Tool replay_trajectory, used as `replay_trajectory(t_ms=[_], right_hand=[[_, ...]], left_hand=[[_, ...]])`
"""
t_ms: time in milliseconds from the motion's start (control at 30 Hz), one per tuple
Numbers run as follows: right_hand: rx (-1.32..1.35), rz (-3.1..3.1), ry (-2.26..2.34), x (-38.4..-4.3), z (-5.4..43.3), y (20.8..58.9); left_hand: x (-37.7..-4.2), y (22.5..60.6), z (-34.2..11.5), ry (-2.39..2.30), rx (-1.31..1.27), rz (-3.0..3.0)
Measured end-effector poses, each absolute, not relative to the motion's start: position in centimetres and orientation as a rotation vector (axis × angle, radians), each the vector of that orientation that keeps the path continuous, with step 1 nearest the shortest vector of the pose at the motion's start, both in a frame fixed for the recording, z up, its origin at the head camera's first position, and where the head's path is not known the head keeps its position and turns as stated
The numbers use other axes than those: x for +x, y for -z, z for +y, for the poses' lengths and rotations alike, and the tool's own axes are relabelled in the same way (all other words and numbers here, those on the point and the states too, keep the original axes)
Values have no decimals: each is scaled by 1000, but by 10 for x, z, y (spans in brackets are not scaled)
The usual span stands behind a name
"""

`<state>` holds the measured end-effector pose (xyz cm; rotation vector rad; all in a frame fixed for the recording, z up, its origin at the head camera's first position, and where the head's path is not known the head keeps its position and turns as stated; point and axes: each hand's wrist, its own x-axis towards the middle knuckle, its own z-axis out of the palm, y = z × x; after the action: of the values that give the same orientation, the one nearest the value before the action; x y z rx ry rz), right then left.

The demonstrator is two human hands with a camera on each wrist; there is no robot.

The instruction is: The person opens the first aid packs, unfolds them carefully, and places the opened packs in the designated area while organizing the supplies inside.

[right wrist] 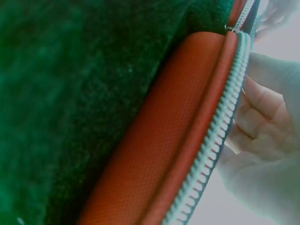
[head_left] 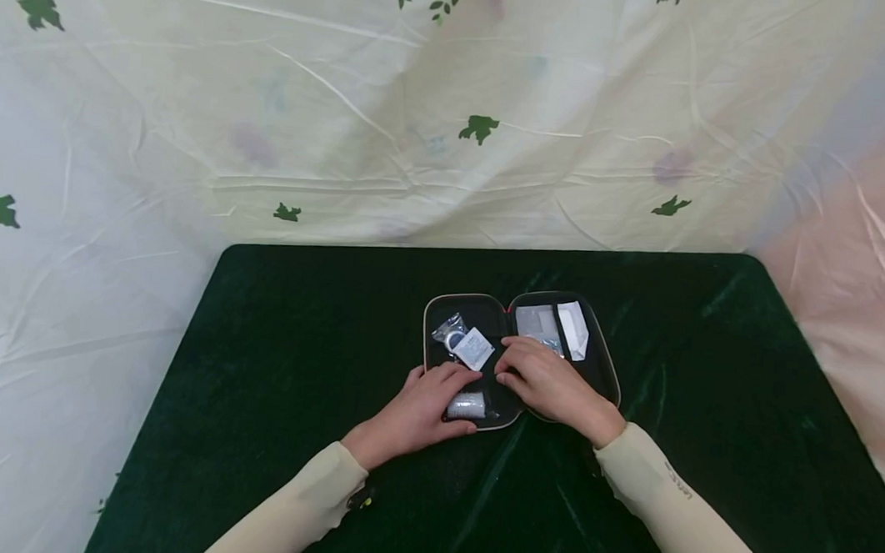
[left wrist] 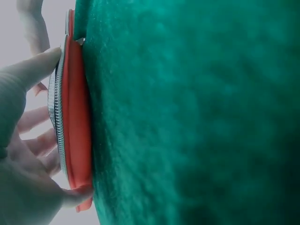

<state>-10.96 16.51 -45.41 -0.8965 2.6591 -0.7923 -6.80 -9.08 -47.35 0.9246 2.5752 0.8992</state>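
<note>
An unzipped case [head_left: 506, 418] with a black lining lies opened flat; the wrist views show its red shell [left wrist: 77, 117] and zipper teeth [right wrist: 211, 140]. Over the left half spreads my left hand [head_left: 424, 405], its thumb on the near rim and another finger against the outer side. A wrapped white roll [head_left: 467, 406] lies under this hand's arch. Beyond the fingers are a white square packet [head_left: 474, 348] and a clear bag with a round white item [head_left: 451, 334]. My right hand [head_left: 550, 381] reaches over the right half, fingers loosely bent near the hinge; nothing shows in its grasp.
In the case's right half, clear packets [head_left: 536, 321] and a white packet [head_left: 574, 329] lie by a black strap [head_left: 562, 331]. Dark green cloth [head_left: 296, 344] covers the table. A pale patterned curtain [head_left: 345, 138] hangs behind it.
</note>
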Motion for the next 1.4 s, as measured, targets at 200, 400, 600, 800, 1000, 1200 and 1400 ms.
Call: replay_trajectory(t_ms=[200, 400, 600, 800, 1000, 1200, 1400], right_hand=[[-897, 2657, 781, -109, 165, 454], [-867, 2643, 768, -109, 165, 453], [-836, 2634, 752, -108, 165, 454], [-820, 2655, 791, -105, 163, 451], [-813, 2695, 855, -106, 159, 448], [-799, 2727, 894, -109, 154, 445], [-819, 2746, 871, -116, 145, 444]], left_hand=[[-60, 470, -98, -670, 1079, 2710], [-55, 466, -107, -540, 1060, 2654], [-52, 463, -110, -487, 1035, 2570], [-50, 463, -113, -471, 1038, 2559], [-49, 464, -118, -492, 1027, 2556], [-47, 464, -125, -521, 1026, 2554], [-44, 464, -131, -557, 1028, 2560]])
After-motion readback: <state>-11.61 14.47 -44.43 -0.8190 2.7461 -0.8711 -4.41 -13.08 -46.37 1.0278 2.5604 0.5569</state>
